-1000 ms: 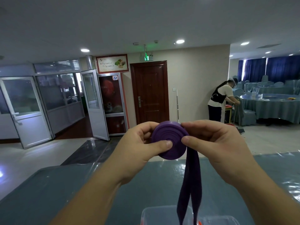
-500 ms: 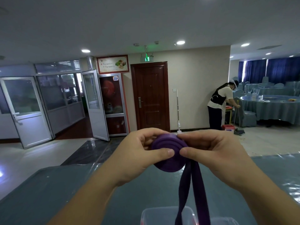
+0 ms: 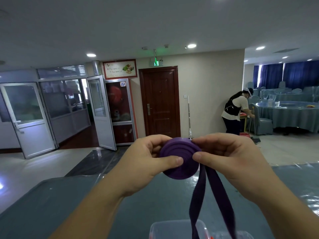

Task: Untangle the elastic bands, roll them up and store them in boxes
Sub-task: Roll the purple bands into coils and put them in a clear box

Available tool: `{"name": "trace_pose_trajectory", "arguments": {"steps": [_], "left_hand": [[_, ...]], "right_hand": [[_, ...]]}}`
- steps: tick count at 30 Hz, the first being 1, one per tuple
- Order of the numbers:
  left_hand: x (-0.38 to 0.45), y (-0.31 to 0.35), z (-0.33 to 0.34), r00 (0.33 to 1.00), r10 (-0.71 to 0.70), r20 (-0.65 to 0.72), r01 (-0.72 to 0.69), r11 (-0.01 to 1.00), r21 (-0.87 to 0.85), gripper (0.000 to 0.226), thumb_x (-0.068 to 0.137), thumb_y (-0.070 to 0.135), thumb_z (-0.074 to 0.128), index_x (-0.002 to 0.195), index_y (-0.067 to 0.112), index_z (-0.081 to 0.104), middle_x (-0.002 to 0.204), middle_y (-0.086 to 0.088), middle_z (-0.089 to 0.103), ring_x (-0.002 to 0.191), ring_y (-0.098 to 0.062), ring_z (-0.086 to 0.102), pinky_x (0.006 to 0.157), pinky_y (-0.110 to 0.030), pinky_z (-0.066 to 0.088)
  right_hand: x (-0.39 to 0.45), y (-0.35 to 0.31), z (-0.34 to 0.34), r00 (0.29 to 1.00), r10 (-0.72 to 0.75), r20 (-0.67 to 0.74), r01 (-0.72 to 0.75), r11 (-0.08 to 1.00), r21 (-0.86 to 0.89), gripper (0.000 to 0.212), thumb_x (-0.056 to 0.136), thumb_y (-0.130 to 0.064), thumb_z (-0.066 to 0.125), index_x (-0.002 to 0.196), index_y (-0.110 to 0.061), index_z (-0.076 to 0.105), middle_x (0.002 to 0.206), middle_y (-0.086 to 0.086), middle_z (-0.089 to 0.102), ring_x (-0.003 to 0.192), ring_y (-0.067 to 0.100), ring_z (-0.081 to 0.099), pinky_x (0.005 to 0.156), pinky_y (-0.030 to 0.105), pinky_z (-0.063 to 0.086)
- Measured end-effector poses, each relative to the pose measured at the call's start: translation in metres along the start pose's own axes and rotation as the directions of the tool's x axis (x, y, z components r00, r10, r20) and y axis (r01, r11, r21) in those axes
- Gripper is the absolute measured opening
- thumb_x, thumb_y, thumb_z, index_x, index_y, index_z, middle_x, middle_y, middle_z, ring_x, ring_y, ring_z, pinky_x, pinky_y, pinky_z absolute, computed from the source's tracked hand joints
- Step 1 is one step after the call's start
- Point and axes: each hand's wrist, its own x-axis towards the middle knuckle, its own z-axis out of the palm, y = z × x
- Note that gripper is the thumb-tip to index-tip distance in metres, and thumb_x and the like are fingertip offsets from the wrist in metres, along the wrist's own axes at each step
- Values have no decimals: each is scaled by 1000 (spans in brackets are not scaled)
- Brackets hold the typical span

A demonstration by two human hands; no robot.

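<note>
We hold purple elastic band (image 3: 179, 158), mostly wound into flat coil, raised above blue-grey worktop (image 3: 51, 204). Our left hand (image 3: 145, 163) grips coil, thumb pressed on its face. Our right hand (image 3: 229, 157) pinches coil's right edge. Two loose strands hang down over clear plastic box (image 3: 165, 229) at bottom edge. Another person (image 3: 234, 109) bends by round table (image 3: 291, 114) far right.

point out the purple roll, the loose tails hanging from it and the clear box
purple roll (image 3: 179, 159): head view, on the coiled face between the two thumbs.
loose tails (image 3: 196, 200): head view, on the left hanging strip.
clear box (image 3: 165, 230): head view, on its near-left rim at the bottom edge.
</note>
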Motion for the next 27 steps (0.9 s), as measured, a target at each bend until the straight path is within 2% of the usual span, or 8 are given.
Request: {"name": "trace_pose_trajectory", "arguments": {"steps": [3, 6, 9, 14, 18, 21, 24, 27], "left_hand": [[0, -4, 3, 1000, -15, -14, 15, 1000, -17, 37, 82, 6, 84, 116, 18, 74, 103, -3, 80, 97, -20, 78, 82, -28, 62], [-1, -4, 5, 998, -40, 44, 40, 999, 0, 38, 82, 4, 84, 114, 21, 75, 104, -3, 80, 97, -21, 78, 83, -30, 62], [1, -5, 4, 996, -53, 70, 52, 999, 11, 40, 83, 5, 84, 117, 22, 75, 108, -3, 80, 101, -22, 77, 88, -35, 63], [0, -13, 14, 995, -95, -37, 88, 983, -161, 37, 84, 7, 80, 119, 16, 69, 108, -8, 79, 100, -27, 77, 88, -41, 63], [3, -11, 7, 994, -81, 68, 81, 997, 0, 38, 83, 10, 84, 117, 22, 74, 107, -4, 80, 100, -23, 77, 88, -35, 63], [4, -11, 6, 997, -63, 41, 67, 993, -97, 40, 76, 17, 83, 115, 19, 76, 107, -7, 80, 100, -25, 77, 87, -35, 62], [4, -15, 9, 996, -89, -14, 84, 972, -220, 45, 72, 20, 83, 116, 14, 73, 107, -11, 79, 101, -28, 77, 89, -39, 62], [3, -13, 6, 996, -77, 48, 81, 992, -97, 39, 80, 9, 83, 117, 17, 74, 107, -8, 80, 101, -25, 77, 89, -37, 62]], "right_hand": [[2, 0, -5, 997, 56, 48, -54, 998, -36, 38, 61, -17, 84, 99, -16, 81, 94, 6, 82, 91, 23, 79, 84, 30, 64], [3, 2, -8, 990, 117, 79, -115, 993, -29, 34, 62, -13, 84, 96, -12, 81, 91, 11, 81, 88, 29, 79, 82, 34, 65], [1, 6, -4, 992, 95, 85, -97, 995, 16, 28, 66, -11, 81, 93, -16, 84, 93, 10, 82, 89, 26, 80, 80, 28, 64], [-1, 13, -2, 999, 42, -14, -42, 999, 12, 39, 67, -15, 81, 106, -18, 80, 98, 1, 82, 95, 19, 79, 83, 22, 61], [-3, 9, 1, 994, 38, 99, -34, 998, -43, 40, 77, 1, 80, 91, -35, 85, 96, -4, 82, 93, 14, 79, 80, 19, 61], [-3, 9, 3, 1000, 10, 29, -10, 1000, -7, 31, 69, -12, 82, 94, -31, 84, 96, -2, 82, 92, 16, 79, 81, 22, 62], [-2, 12, -3, 1000, 29, -7, -29, 1000, 9, 38, 65, -17, 82, 103, -21, 81, 96, 1, 82, 93, 19, 79, 81, 23, 62], [-3, 10, -2, 997, 35, 74, -36, 999, 12, 32, 66, -13, 80, 93, -28, 85, 95, 0, 83, 92, 16, 79, 78, 20, 61]]}}
